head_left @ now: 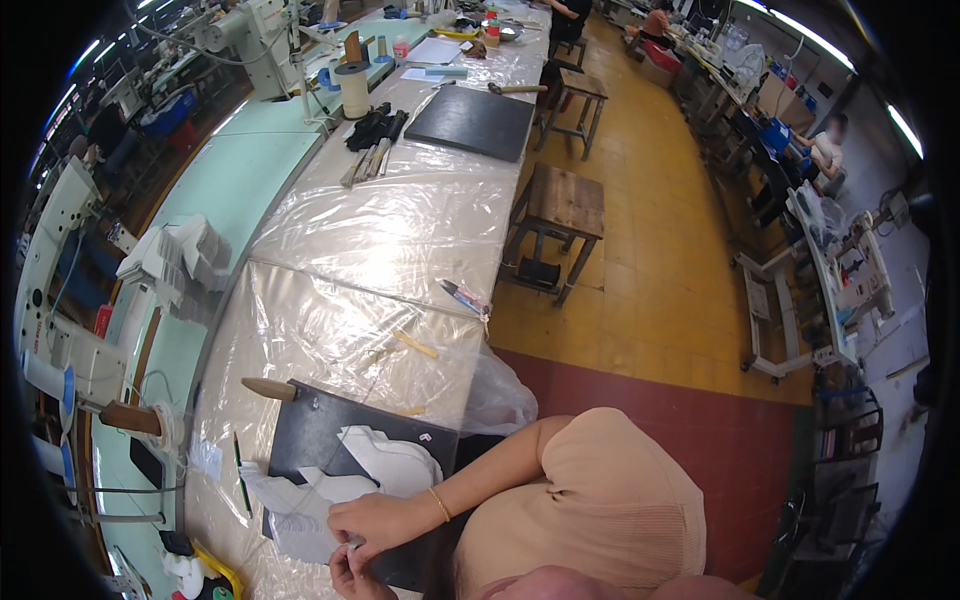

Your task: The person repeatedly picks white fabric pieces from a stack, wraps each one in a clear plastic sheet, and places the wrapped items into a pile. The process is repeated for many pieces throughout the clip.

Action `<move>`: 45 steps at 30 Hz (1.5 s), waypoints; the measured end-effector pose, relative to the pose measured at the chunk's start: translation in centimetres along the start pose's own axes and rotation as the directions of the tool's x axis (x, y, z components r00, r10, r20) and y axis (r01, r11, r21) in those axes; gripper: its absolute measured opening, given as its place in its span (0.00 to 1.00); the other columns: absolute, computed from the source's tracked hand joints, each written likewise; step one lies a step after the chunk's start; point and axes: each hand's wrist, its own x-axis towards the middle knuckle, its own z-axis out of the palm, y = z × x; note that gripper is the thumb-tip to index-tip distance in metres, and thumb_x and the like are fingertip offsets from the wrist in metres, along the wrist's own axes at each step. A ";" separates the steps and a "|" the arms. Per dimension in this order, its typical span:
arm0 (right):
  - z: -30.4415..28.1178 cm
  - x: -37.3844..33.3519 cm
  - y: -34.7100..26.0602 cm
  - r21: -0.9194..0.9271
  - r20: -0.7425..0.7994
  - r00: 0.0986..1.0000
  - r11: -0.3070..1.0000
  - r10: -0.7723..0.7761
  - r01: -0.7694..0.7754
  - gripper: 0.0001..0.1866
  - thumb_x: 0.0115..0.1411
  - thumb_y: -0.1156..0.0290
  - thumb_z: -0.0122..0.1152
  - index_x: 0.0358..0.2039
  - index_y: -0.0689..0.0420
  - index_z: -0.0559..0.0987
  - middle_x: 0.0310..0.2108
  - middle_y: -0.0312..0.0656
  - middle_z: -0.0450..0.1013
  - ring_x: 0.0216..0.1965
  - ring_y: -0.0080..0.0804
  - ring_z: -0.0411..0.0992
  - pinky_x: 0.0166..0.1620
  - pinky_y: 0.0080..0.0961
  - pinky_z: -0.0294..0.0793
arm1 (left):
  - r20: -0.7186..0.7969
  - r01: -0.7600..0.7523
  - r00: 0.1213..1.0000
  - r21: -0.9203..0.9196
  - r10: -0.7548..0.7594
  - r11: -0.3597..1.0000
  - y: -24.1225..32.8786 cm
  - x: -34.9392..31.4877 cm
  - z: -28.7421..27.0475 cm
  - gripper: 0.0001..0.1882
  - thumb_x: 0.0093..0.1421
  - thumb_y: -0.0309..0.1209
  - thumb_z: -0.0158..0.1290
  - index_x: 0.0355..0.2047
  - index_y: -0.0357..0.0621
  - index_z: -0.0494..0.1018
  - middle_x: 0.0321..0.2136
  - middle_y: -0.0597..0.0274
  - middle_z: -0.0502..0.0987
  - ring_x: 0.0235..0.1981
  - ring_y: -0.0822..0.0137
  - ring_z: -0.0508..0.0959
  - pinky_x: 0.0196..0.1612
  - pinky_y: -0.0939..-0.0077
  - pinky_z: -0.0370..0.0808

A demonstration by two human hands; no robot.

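My right hand [385, 522], a thin bracelet on its wrist, is closed in a pinch over the near side of a dark board [320, 440]. Just below it, my left hand [357, 577] meets its fingertips, also closed. A tiny pale bit shows between the fingers, too small to name. Fanned white cut pieces [295, 510] lie on the board beside my right hand. A second stack of white pieces [390, 460] sits farther back on the board. At the board's far left corner lies a wooden handle [268, 388]; a dark pencil-like stick [243, 475] is to the left.
Clear plastic sheeting [340, 230] covers the table. Farther up are a pen [462, 296], another dark board [470, 122], a hammer [517, 88] and a thread cone [352, 90]. Sewing machines [60, 290] line the left. Wooden stools [563, 200] stand right; people work farther off.
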 end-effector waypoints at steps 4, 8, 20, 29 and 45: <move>-0.6 -0.2 0.0 0.145 -0.097 0.995 0.989 0.037 -0.023 0.22 0.45 0.57 0.72 0.33 0.57 0.72 0.34 0.43 0.72 0.34 0.43 0.73 0.37 0.34 0.71 | -0.013 -0.240 0.970 0.109 0.243 0.965 -0.9 0.5 1.4 0.12 0.62 0.32 0.56 0.42 0.36 0.75 0.36 0.59 0.76 0.37 0.70 0.73 0.44 0.77 0.71; -0.9 -0.3 -0.1 0.280 -0.144 0.987 0.959 0.077 -0.034 0.18 0.45 0.61 0.71 0.26 0.61 0.75 0.27 0.45 0.75 0.30 0.39 0.74 0.33 0.32 0.71 | -0.034 -0.446 0.892 0.098 0.451 0.890 -3.0 2.4 1.6 0.07 0.65 0.32 0.52 0.36 0.40 0.72 0.32 0.64 0.72 0.35 0.71 0.70 0.46 0.73 0.70; -1.9 -0.3 1.5 0.605 -0.039 0.961 0.772 0.273 -0.195 0.10 0.56 0.68 0.64 0.26 0.63 0.77 0.24 0.42 0.76 0.22 0.29 0.73 0.26 0.27 0.70 | 0.194 -0.495 0.824 -0.212 0.532 0.843 -6.6 5.3 -2.1 0.10 0.62 0.32 0.53 0.41 0.44 0.68 0.50 0.56 0.65 0.47 0.64 0.73 0.49 0.70 0.73; -1.3 -0.2 1.0 0.282 -0.182 0.983 0.958 0.004 0.048 0.13 0.65 0.62 0.52 0.33 0.59 0.67 0.23 0.42 0.70 0.29 0.40 0.75 0.33 0.33 0.73 | -0.055 -0.236 0.971 -0.076 0.233 0.969 -2.5 1.8 -0.4 0.25 0.57 0.26 0.60 0.54 0.36 0.68 0.36 0.59 0.76 0.34 0.69 0.78 0.36 0.75 0.79; -23.6 2.3 2.6 0.453 -0.723 0.631 0.882 0.280 0.128 0.08 0.70 0.63 0.42 0.36 0.52 0.65 0.19 0.30 0.62 0.14 0.16 0.57 0.14 0.15 0.55 | 0.187 -0.129 0.975 0.038 0.119 0.991 1.9 -1.8 6.9 0.13 0.55 0.16 0.57 0.42 0.26 0.76 0.31 0.57 0.76 0.28 0.68 0.78 0.35 0.78 0.76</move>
